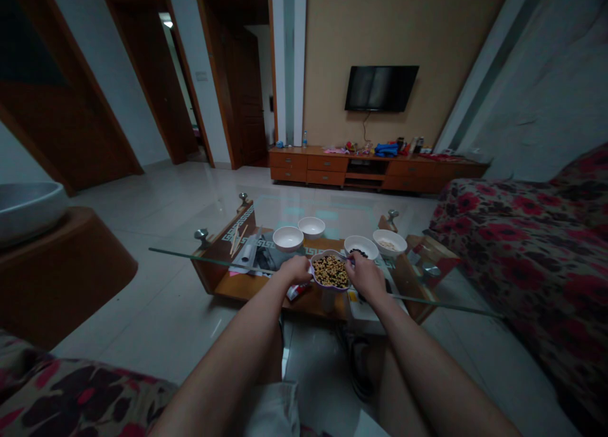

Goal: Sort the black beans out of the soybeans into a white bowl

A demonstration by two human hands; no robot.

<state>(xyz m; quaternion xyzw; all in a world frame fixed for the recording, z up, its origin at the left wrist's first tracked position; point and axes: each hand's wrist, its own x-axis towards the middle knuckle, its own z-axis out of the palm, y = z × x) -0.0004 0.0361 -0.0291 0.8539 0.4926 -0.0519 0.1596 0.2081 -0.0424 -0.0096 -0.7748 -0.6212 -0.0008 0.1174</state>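
A light purple bowl with a wavy rim, full of mixed yellow and black beans (330, 272), is at the near edge of the glass table. My left hand (296, 270) is closed on its left rim. On the opposite side, my right hand (365, 273) is closed on the right rim, fingertips partly hidden. Just beyond my right hand is a white bowl (368, 241) with some black beans in it. Another white bowl (390, 235), to its right, contains a few pale pieces. Two white bowls, one nearer (287, 234) and one farther (311, 221), show nothing inside.
The glass tabletop (190, 253) rests on metal knobs over a wooden base. Chopsticks (240, 239) lie at its left. A flowered sofa (517, 253) stands at the right. Against the far wall is a low cabinet (327, 164) below a television (381, 88).
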